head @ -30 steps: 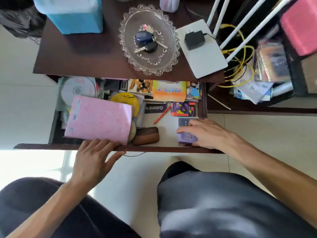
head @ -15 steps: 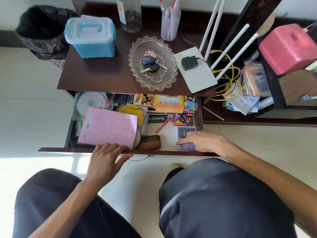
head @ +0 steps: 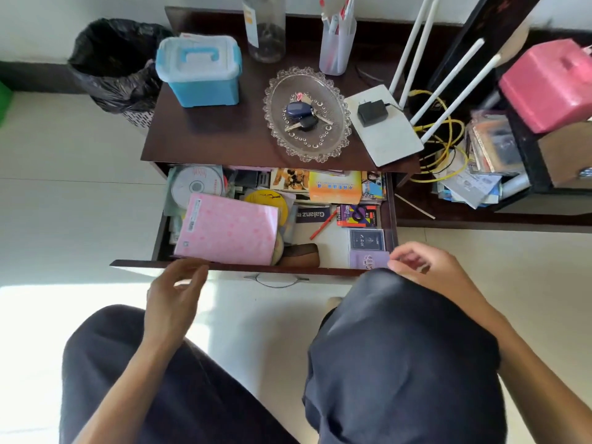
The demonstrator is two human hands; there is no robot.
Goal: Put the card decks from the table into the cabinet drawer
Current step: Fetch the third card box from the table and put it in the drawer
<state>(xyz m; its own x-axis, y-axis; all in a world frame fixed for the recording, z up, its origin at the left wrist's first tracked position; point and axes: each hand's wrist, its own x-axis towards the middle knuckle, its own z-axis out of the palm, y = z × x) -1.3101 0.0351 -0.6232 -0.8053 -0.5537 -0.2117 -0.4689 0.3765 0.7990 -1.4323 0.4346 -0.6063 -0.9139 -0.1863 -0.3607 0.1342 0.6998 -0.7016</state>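
item: lilac card deck (head: 369, 259), front right corner of drawer (head: 391, 216), beside dark deck (head: 366, 240). right hand (head: 426, 267) has let go, fingers loosely curled, empty. left hand (head: 174, 296) off the front edge (spread, empty). placement judged done; closing remains.

Pale tiled floor (head: 64, 193) — strong light is thrown across its left side. A dark wood cabinet (head: 208, 136) is set against a white wall (head: 96, 8); low dark shelving (head: 480, 219) adjoins rightward.

Dark trousers (head: 403, 363), bare forearms (head: 512, 341)
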